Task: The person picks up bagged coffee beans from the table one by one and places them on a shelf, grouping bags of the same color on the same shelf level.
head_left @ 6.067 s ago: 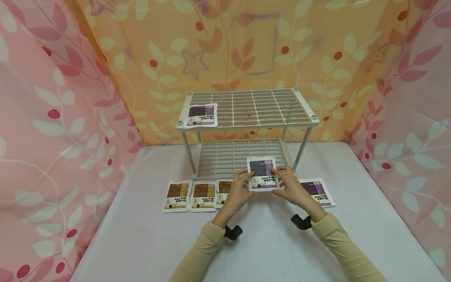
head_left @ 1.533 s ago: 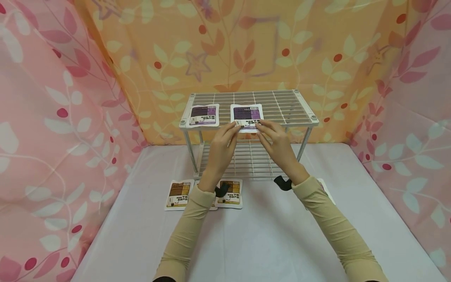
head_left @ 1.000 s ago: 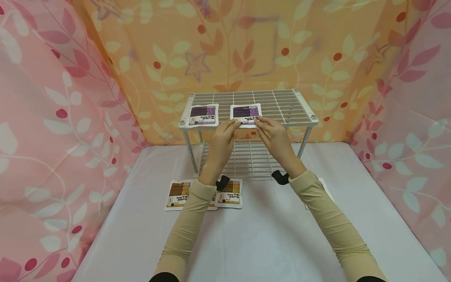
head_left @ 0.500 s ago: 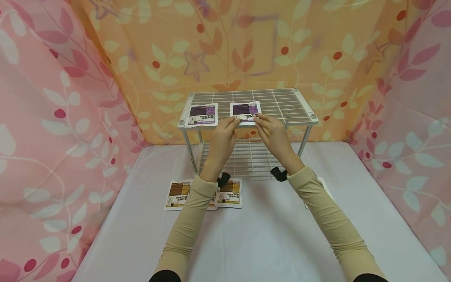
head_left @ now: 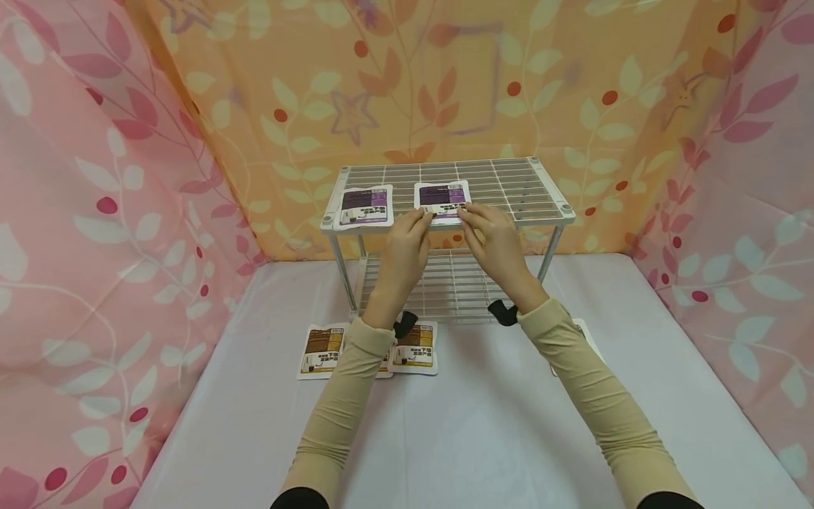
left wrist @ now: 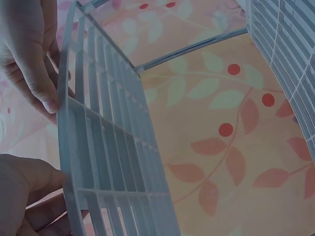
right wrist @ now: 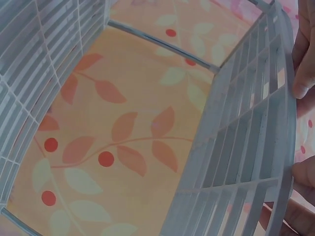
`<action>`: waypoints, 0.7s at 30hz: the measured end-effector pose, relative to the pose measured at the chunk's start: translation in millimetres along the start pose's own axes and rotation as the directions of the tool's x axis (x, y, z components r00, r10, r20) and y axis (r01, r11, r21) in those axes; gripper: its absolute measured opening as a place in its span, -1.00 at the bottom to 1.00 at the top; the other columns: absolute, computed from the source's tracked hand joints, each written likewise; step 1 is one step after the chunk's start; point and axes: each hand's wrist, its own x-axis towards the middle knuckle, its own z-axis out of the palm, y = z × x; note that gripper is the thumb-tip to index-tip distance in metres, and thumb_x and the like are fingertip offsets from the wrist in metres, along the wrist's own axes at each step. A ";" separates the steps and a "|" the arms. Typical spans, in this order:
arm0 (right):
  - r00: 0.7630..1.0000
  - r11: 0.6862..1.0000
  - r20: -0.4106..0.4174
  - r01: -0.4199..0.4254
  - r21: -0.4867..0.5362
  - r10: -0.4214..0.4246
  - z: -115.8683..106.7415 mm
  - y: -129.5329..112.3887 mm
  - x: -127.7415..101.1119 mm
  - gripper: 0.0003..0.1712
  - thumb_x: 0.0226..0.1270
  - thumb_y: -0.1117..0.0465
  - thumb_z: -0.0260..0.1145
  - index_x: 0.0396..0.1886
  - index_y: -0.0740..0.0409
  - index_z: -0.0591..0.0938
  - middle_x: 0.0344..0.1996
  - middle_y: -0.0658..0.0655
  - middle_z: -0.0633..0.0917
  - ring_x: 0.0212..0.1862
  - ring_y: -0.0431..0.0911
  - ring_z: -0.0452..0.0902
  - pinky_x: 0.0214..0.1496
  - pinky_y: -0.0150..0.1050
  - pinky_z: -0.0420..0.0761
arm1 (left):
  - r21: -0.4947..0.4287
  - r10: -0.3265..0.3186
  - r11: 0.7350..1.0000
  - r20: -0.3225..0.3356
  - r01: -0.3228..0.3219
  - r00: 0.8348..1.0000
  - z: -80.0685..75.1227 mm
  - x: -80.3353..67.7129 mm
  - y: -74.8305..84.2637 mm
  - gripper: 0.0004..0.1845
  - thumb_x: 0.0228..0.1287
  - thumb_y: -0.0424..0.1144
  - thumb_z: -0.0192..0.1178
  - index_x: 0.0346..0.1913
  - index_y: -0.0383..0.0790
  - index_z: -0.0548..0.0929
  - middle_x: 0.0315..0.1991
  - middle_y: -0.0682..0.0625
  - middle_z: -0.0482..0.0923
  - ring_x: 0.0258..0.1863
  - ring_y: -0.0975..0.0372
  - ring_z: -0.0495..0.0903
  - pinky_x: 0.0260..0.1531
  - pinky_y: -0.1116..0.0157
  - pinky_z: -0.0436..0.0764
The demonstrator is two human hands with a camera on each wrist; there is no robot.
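A white wire rack (head_left: 548,218) stands at the back of the table, and two purple-labelled pouches lie on its top shelf. One pouch (head_left: 364,206) is at the left front corner. The other pouch (head_left: 444,197) lies beside it, towards the middle. My left hand (head_left: 410,237) and right hand (head_left: 491,237) reach up to this second pouch, with fairly straight fingertips touching its near edge. In the wrist views the left fingers (left wrist: 29,54) and right fingers (right wrist: 302,54) sit at the shelf's front rim, seen from below, thumbs under it.
Brown-labelled pouches (head_left: 321,350) (head_left: 416,346) lie in a row on the white tablecloth in front of the rack. Another pouch (head_left: 588,339) shows partly behind my right forearm. The rack's lower shelf (head_left: 439,286) holds nothing. Patterned curtains close in the left, back and right.
Six seconds ago both hands held the purple pouch low over the table; it now lies on the top shelf. Over the last second the hands and pouch shifted only slightly towards the back.
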 end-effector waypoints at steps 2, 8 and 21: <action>1.000 1.000 -0.009 0.012 -0.004 -0.012 0.6 0.7 -0.3 -0.71 0.31 0.26 0.20 0.00 0.20 0.63 0.02 0.21 0.62 0.08 0.12 0.49 0.29 0.06 0.29 | -0.001 0.011 1.000 -0.019 -0.011 1.000 1.0 -0.7 -0.3 -0.70 0.30 -0.40 0.07 0.07 -0.36 0.57 0.10 -0.19 0.51 0.16 0.05 0.45 0.31 0.17 0.26; 1.000 1.000 -0.026 0.017 -0.001 -0.017 0.9 1.9 -3.2 -0.66 0.29 0.25 0.22 0.06 0.17 0.60 0.09 0.22 0.58 0.15 0.12 0.43 0.36 0.08 0.17 | 0.012 0.030 1.000 -0.055 -0.029 0.998 4.9 -2.1 -0.6 -0.69 0.24 -0.40 0.13 0.05 -0.37 0.58 0.09 -0.19 0.53 0.16 0.03 0.45 0.28 0.07 0.28; 0.998 1.000 -0.057 0.023 0.003 -0.023 -0.8 6.4 -13.3 -0.66 0.27 0.25 0.24 0.05 0.16 0.61 0.12 0.23 0.55 0.20 0.13 0.39 0.35 0.18 0.13 | 0.030 0.027 0.999 -0.083 -0.025 0.996 5.2 -7.5 0.0 -0.70 0.24 -0.36 0.14 0.04 -0.32 0.59 0.09 -0.15 0.54 0.15 0.03 0.47 0.29 0.06 0.27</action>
